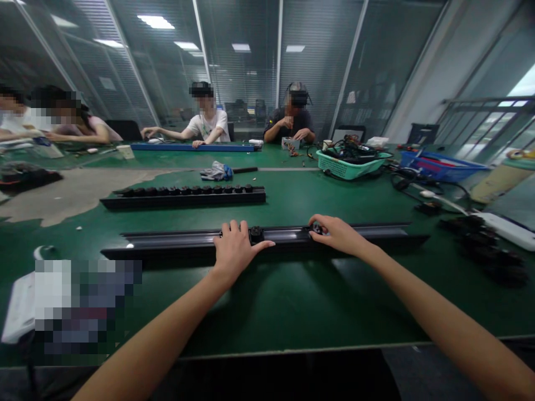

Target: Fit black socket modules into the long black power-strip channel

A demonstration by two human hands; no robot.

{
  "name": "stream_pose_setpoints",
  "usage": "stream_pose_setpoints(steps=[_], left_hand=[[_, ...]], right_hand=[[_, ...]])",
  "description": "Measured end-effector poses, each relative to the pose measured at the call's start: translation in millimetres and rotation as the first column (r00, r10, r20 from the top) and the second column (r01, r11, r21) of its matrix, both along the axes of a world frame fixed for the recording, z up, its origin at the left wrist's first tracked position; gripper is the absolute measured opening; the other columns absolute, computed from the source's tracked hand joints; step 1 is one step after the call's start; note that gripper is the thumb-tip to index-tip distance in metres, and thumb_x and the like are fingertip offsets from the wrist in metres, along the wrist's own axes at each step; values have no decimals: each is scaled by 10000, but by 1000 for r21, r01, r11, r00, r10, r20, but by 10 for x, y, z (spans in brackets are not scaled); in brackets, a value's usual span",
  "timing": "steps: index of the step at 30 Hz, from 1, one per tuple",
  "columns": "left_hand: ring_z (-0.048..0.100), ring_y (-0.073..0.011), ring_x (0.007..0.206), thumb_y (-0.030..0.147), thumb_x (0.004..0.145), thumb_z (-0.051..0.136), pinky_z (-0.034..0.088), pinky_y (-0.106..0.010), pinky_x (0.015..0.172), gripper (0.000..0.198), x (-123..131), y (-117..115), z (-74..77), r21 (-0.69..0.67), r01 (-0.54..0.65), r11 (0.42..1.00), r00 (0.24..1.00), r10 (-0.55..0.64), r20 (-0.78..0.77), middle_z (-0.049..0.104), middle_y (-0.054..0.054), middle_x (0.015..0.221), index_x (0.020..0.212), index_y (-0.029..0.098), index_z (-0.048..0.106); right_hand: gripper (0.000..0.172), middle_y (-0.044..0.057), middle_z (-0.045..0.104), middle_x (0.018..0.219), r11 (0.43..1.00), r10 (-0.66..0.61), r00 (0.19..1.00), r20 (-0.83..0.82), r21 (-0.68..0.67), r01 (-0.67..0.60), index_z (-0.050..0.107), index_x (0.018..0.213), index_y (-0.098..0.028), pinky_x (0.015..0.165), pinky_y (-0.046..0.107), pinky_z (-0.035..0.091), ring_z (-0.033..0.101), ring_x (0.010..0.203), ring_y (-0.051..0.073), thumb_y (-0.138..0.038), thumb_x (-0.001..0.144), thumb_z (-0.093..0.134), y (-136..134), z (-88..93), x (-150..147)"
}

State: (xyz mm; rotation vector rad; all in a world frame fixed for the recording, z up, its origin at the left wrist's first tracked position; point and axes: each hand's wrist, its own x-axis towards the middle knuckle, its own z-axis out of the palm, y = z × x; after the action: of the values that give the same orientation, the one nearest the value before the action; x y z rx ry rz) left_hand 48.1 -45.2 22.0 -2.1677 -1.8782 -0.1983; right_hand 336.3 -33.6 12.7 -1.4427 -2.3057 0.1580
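Observation:
A long black channel-shaped rail lies across the green table in front of me. My left hand rests over its middle, palm down, fingers laid across the channel and thumb spread to the right. Beside that thumb, a small black block-like part sits in the channel; another dark part shows only slightly behind the fingers. Farther right, my right hand pinches a small round black part between thumb and fingers, at the rail's channel. Whether this part touches the rail, I cannot tell.
Behind lies a second black rail carrying a row of several black parts. Crumpled gloves, a green basket of cables and a blue basket stand beyond. Black parts are heaped at right. Several people sit across the table.

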Motion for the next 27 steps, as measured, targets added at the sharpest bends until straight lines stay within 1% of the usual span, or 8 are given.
stream_pose_setpoints(steps=[5, 10, 14, 17, 22, 27], left_hand=[[497, -345, 1058, 879, 765, 203, 501, -399, 758, 923, 4, 7, 6, -3, 3, 1000, 1000, -3, 3, 559, -212, 1142, 1146, 125, 576], [504, -341, 1051, 878, 763, 238, 505, -391, 741, 916, 11, -9, 33, -10, -4, 1000, 1000, 4, -10, 561, -209, 1152, 1169, 126, 567], [500, -343, 1060, 877, 763, 240, 507, -401, 749, 916, 13, -17, 45, -20, 0, 1000, 1000, -1, -13, 557, -204, 1158, 1180, 127, 563], [501, -345, 1056, 873, 764, 259, 508, -404, 747, 911, 11, -15, 41, -21, 5, 1000, 1000, -6, -15, 559, -205, 1149, 1183, 122, 562], [490, -352, 1078, 880, 759, 240, 508, -417, 768, 917, 6, -2, 9, -10, 3, 1000, 1000, -3, -3, 553, -211, 1171, 1173, 131, 569], [493, -351, 1076, 876, 763, 244, 507, -418, 767, 915, 10, -8, 24, -26, 0, 1000, 1000, 0, -4, 552, -208, 1173, 1185, 130, 565]], right_hand=[[273, 22, 594, 780, 990, -142, 990, -18, -9, 141, 567, 1004, -231, 653, 312, 407, 549, 708, 183, -457, 853, 537, -93, -54, 492], [365, 24, 599, 768, 960, -276, 961, 30, -39, 277, 601, 1048, -227, 654, 326, 427, 562, 706, 195, -517, 841, 522, -186, -97, 1056], [399, 35, 622, 789, 917, -388, 915, 109, -50, 395, 605, 1075, -230, 667, 328, 439, 584, 719, 204, -535, 834, 513, -228, -148, 1578], [393, 50, 639, 820, 881, -452, 878, 155, -73, 467, 598, 1087, -232, 697, 333, 443, 598, 742, 213, -516, 828, 519, -250, -174, 1941], [373, 106, 672, 917, 808, -548, 821, 163, -153, 569, 577, 1118, -210, 754, 346, 436, 617, 813, 238, -443, 828, 555, -291, -183, 2435], [367, 152, 678, 1008, 751, -612, 768, 189, -166, 639, 572, 1146, -202, 811, 354, 422, 626, 898, 262, -392, 832, 577, -281, -231, 2976]])
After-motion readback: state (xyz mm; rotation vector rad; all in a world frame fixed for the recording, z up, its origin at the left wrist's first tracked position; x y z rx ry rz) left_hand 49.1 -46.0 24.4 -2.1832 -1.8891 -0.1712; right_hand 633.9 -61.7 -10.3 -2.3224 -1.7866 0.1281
